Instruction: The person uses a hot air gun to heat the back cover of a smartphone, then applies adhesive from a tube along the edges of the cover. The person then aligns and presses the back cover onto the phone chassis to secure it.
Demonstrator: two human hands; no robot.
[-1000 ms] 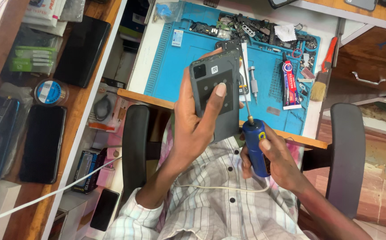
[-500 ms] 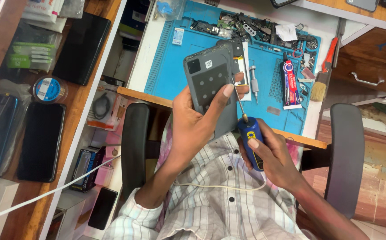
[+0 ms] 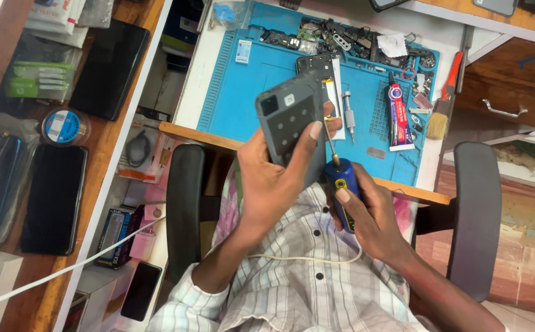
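My left hand (image 3: 273, 178) grips a grey phone back cover (image 3: 289, 120), held up over my lap with the camera cut-out at its top left. My right hand (image 3: 366, 212) is closed around a blue-handled screwdriver (image 3: 341, 184). Its thin shaft (image 3: 329, 138) slants up to the cover's right edge, where my left fingertips rest. Beyond the cover, a dark opened phone (image 3: 316, 64) lies on the blue work mat (image 3: 249, 92).
A glue tube (image 3: 398, 117), a small brush (image 3: 443, 117), a metal driver (image 3: 348, 114) and several small parts lie on the mat. Dark phones (image 3: 55, 197) rest on the wooden shelf at left. Black chair armrests (image 3: 476, 215) flank my body. A white cable crosses my shirt.
The cover has tilted and shifted slightly left. The screwdriver tip has come up against its right edge, and my right hand has risen a little.
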